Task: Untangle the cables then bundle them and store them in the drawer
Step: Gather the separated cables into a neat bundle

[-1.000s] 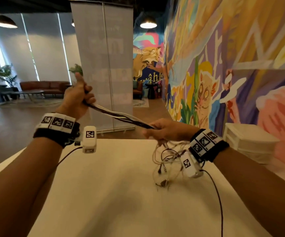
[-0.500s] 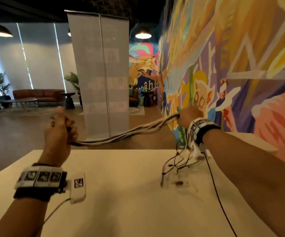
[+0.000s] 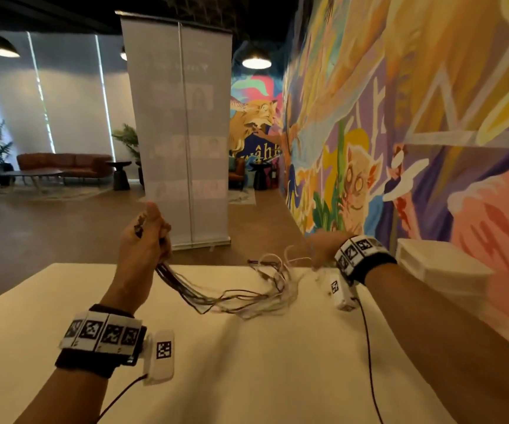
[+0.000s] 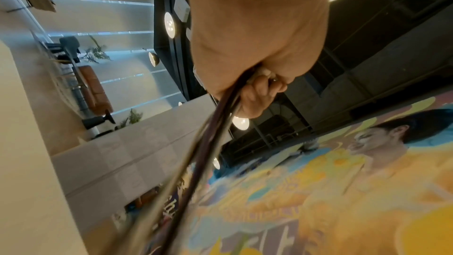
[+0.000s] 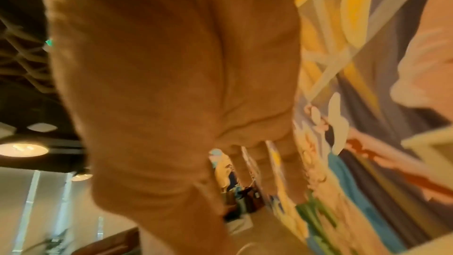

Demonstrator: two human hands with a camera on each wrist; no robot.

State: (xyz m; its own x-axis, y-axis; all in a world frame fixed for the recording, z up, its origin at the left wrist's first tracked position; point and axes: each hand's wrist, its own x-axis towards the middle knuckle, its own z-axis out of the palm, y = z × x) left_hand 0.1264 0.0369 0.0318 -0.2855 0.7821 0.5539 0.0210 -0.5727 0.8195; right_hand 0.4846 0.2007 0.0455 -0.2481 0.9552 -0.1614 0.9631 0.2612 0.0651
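Observation:
A bundle of thin dark and white cables [image 3: 231, 298] hangs from my left hand [image 3: 147, 240], which grips its upper end in a fist above the table's far edge. In the left wrist view the strands [image 4: 208, 143] run down out of that fist [image 4: 257, 84]. The slack sags onto the white table [image 3: 247, 377] and ends in loose loops [image 3: 277, 264] at the far right. My right hand [image 3: 326, 247] hovers blurred just beyond those loops. In the right wrist view its fingers [image 5: 257, 162] look straight and spread; whether a strand still touches them I cannot tell.
A white plastic drawer unit [image 3: 439, 264] stands to the right of the table against the painted wall [image 3: 430, 117]. A tall grey roll-up banner [image 3: 182, 133] stands on the floor behind the table. Thin black wrist-camera leads [image 3: 369, 347] trail over the tabletop.
The cables were stretched taut between both hands; now they sag onto the table. My right hand has dropped down and to the right. My left hand has moved toward the middle.

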